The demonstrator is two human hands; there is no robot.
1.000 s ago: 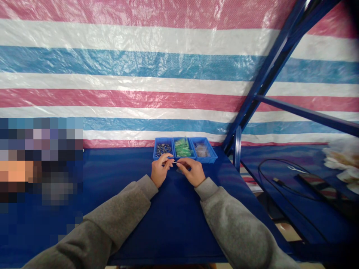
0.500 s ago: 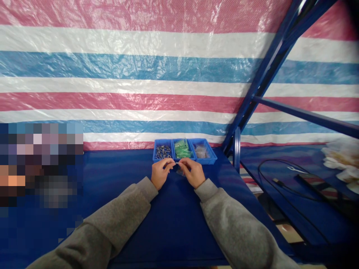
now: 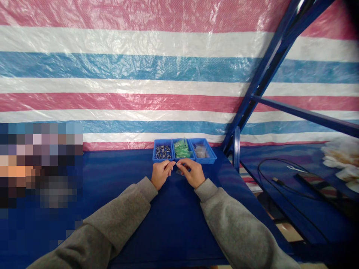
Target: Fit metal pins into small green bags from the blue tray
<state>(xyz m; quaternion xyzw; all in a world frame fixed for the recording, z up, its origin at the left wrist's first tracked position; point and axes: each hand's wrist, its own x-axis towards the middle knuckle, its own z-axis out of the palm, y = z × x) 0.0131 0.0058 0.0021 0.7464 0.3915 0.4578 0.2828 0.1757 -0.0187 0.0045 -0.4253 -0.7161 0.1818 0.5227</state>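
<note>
My left hand [image 3: 162, 174] and my right hand [image 3: 194, 172] meet fingertip to fingertip just in front of three blue bins. Between their pinched fingers is a small, thin, pale piece [image 3: 177, 163], too small for me to tell its kind. Both hands are closed. Behind my left hand, the left bin holds many small dark and silver metal parts [image 3: 163, 152]. Green pieces [image 3: 182, 148] fill the middle bin. In the right bin [image 3: 213, 160] lie clear plastic bags [image 3: 201, 151]. A small see-through item [image 3: 178, 172] shows partly below my right fingers.
The blue table [image 3: 174, 228] runs under my forearms. A blue metal frame [image 3: 252, 99] rises at the right. Beyond it, another blue table carries a black cable [image 3: 277, 182] and white-and-tan bundles [image 3: 339, 160]. The far left is blurred out. A striped sheet [image 3: 157, 67] hangs behind.
My fingertips have shifted slightly around the thin piece, and the left fingers are curled closer together. The arms and bins stay where they were.
</note>
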